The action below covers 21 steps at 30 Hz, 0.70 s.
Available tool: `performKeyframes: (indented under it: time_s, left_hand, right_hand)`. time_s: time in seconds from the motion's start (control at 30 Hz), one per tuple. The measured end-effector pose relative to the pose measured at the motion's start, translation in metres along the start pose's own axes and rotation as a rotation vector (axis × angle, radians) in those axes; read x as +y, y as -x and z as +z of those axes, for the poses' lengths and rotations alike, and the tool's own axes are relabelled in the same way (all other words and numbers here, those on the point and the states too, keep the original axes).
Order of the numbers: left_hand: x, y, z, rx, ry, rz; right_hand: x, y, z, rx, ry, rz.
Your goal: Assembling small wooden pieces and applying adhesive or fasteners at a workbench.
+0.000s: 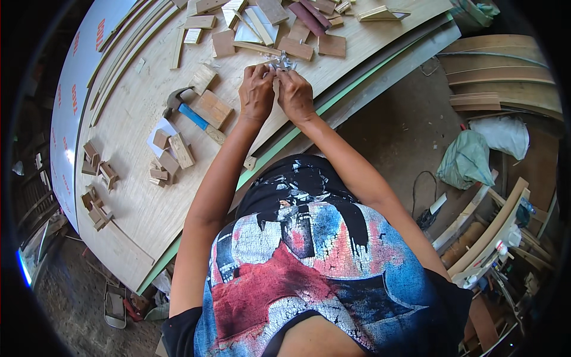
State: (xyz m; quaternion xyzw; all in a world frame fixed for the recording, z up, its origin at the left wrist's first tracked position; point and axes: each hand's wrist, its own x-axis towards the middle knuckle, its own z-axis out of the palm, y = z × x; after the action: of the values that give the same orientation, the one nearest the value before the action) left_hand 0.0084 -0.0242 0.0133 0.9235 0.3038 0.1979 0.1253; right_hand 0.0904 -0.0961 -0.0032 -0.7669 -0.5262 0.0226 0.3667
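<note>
My left hand (257, 94) and my right hand (296, 95) are side by side over the plywood tabletop, fingers bent inward and fingertips almost meeting. Both are closed in a pinch; whatever is between the fingers is too small to make out. Just beyond the fingertips lies a small heap of silvery metal bits (285, 61), perhaps nails. To the left of my left hand rests a claw hammer (193, 115) with a blue and wooden handle. A flat wood block (214, 109) lies beside it, and another block (203, 77) sits just farther off.
Many wood offcuts (296, 49) cover the far part of the plywood sheet (134, 202). Small block assemblies (97, 208) stand at left, near long thin strips (128, 53). Right of the table edge are curved boards (499, 59), a green sack (466, 159) and scrap wood on the floor.
</note>
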Motion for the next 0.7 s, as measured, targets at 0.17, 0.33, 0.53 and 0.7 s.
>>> performKeyframes:
  time_s: [0.17, 0.33, 0.53, 0.7]
  left_hand:
    - [0.001, 0.003, 0.000, 0.005, -0.017, -0.008]
    - [0.002, 0.003, -0.001, -0.011, -0.019, -0.017]
    - [0.004, 0.000, -0.003, -0.002, -0.004, -0.044]
    - [0.005, 0.002, -0.003, 0.002, -0.005, -0.043]
  right_hand:
    - [-0.004, 0.002, -0.004, 0.047, -0.042, 0.031]
    - [-0.008, 0.001, -0.008, 0.051, -0.042, 0.009]
    - [-0.001, -0.002, -0.002, 0.007, -0.010, 0.008]
    - [0.001, -0.001, 0.002, 0.002, -0.011, 0.010]
